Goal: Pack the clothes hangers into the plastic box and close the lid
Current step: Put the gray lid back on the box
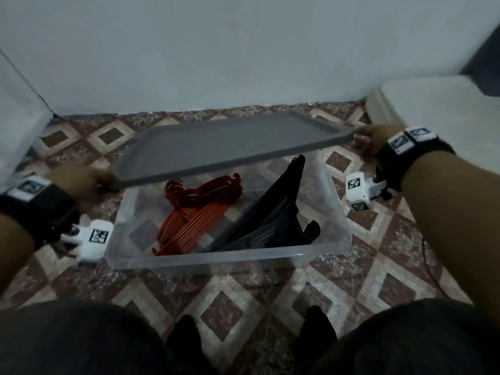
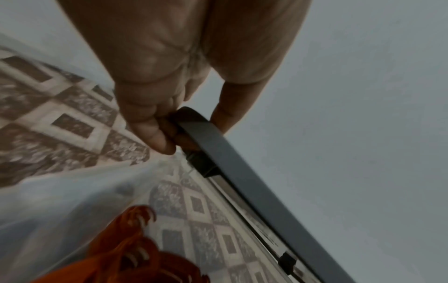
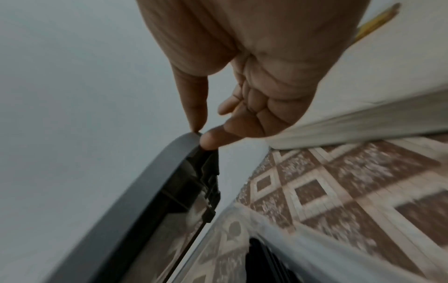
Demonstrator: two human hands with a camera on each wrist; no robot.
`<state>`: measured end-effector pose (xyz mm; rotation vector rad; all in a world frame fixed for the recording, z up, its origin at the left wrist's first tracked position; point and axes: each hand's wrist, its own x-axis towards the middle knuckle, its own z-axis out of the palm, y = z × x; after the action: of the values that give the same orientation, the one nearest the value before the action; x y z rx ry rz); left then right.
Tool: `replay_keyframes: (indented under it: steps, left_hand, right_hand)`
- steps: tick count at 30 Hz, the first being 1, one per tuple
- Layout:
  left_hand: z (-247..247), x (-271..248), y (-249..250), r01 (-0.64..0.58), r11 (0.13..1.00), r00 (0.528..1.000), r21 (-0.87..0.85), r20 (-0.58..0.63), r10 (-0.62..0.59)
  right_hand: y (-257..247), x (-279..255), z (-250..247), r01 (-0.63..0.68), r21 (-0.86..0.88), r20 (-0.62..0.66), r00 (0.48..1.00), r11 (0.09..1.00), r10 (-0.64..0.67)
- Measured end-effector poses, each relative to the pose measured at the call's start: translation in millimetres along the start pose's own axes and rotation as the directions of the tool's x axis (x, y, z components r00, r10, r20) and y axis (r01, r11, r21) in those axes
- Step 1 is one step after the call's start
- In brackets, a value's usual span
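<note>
A clear plastic box (image 1: 216,259) stands on the tiled floor in the head view. Inside lie a bundle of orange hangers (image 1: 194,212) on the left and a stack of black hangers (image 1: 273,212) on the right. The grey lid (image 1: 227,142) hovers tilted above the box's far half. My left hand (image 1: 89,180) grips the lid's left corner (image 2: 194,122), fingers curled under the rim. My right hand (image 1: 370,142) pinches the lid's right corner (image 3: 184,145) between thumb and fingertip. A black latch (image 3: 206,178) hangs under that corner.
A pale wall (image 1: 243,50) runs close behind the box. A white cushion or mattress edge (image 1: 433,98) lies at the right, a clear plastic sheet (image 1: 16,109) at the left. My knees (image 1: 81,342) are at the near edge.
</note>
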<state>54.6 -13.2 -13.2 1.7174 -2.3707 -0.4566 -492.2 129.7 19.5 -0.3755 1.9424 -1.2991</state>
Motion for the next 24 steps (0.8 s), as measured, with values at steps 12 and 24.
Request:
replay_keyframes:
  steps: [12,24]
  left_hand:
    - [37,-45,-54,0.571,0.510,0.820,-0.643,0.418,-0.392]
    - [35,6,-42,0.316,0.907,0.876,0.278,0.282,-0.391]
  right_hand:
    - [68,-32,12,-0.198,-0.511,-0.032,0.977,0.837,0.212]
    - [91,-10,52,0.250,-0.938,0.243,0.968,0.238,-0.062]
